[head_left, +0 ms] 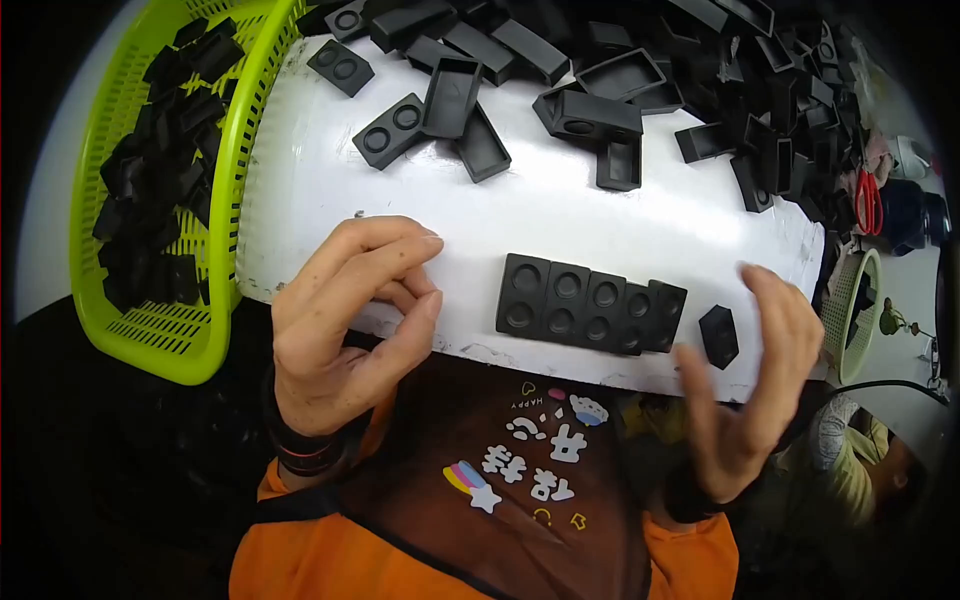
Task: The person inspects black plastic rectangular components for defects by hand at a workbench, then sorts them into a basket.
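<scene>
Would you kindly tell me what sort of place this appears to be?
Likely a small workshop or factory workstation: black parts heaped along the white tabletop, a row of similar black pieces nearer the person, and a green basket holding more.

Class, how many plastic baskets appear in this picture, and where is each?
2: a large lime-green basket at the left, and a smaller pale green basket at the right, beyond the right hand. More could be hidden in the dark rim.
</scene>
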Demonstrator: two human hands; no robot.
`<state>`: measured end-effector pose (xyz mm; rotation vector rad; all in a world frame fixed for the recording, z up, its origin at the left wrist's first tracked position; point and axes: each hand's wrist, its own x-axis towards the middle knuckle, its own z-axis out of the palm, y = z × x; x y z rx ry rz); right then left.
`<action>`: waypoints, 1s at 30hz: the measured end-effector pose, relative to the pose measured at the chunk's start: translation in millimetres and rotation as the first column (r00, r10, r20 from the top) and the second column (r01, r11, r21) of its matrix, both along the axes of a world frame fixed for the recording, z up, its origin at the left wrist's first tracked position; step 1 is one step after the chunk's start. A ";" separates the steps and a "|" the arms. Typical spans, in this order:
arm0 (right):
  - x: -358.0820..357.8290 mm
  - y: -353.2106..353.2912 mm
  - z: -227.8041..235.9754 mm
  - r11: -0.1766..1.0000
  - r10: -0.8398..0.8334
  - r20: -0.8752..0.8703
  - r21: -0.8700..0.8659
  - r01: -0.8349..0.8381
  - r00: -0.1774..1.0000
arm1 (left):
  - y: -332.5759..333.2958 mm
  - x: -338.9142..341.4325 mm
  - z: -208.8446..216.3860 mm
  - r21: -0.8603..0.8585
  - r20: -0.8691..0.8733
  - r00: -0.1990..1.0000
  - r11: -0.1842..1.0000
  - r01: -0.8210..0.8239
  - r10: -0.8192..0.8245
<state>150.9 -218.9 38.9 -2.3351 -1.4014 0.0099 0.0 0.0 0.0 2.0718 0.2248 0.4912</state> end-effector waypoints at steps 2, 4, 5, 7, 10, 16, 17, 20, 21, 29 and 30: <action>-6.9 12.9 2.7 0.996 0.052 -0.011 -0.067 -0.052 0.999 | -12.7 11.6 4.4 -0.026 0.027 1.000 1.000 0.003 -0.002; -20.3 47.4 -14.1 0.988 0.121 -0.025 -0.094 -0.123 0.992 | 0.3 12.0 4.2 -0.025 -0.002 1.000 0.999 0.027 -0.027; -16.9 42.1 -10.4 0.987 0.124 -0.014 -0.101 -0.125 0.992 | -6.1 13.6 8.2 -0.038 -0.036 0.999 0.999 -0.004 0.002; -15.0 35.3 -7.6 0.990 0.140 -0.034 0.035 -0.139 0.990 | -9.0 14.9 12.2 -0.026 -0.053 0.998 0.999 0.029 -0.031; 12.6 -2.6 8.9 0.965 0.147 -0.019 0.221 -0.139 0.989 | -21.7 27.6 10.7 -0.023 -0.061 0.991 0.992 0.122 -0.123; 101.3 -146.5 10.7 0.702 -0.698 0.206 0.385 0.599 0.686 | -38.9 53.2 15.5 0.043 -0.120 0.953 0.958 0.284 -0.278; 116.5 -164.2 6.5 0.672 -0.733 0.212 0.375 0.639 0.647 | -43.2 56.1 17.7 0.042 -0.116 0.950 0.955 0.295 -0.289; 154.2 -210.2 -6.2 0.654 -0.748 0.306 0.193 0.732 0.588 | -49.7 64.1 18.4 0.276 -0.137 0.952 0.913 0.301 -0.272; 158.5 -209.1 -7.5 0.668 -0.700 0.410 0.086 0.739 0.585 | -50.0 64.5 15.0 0.357 -0.131 0.955 0.886 0.295 -0.266; 45.7 -107.8 -1.1 0.941 -0.128 -0.332 0.257 0.220 0.935 | -16.5 70.6 19.6 0.529 0.071 0.997 0.848 -0.041 0.004; 37.8 -87.9 -0.8 0.982 -0.040 -0.376 0.156 0.106 0.926 | -17.1 82.2 17.3 0.527 0.065 0.998 0.848 -0.057 0.027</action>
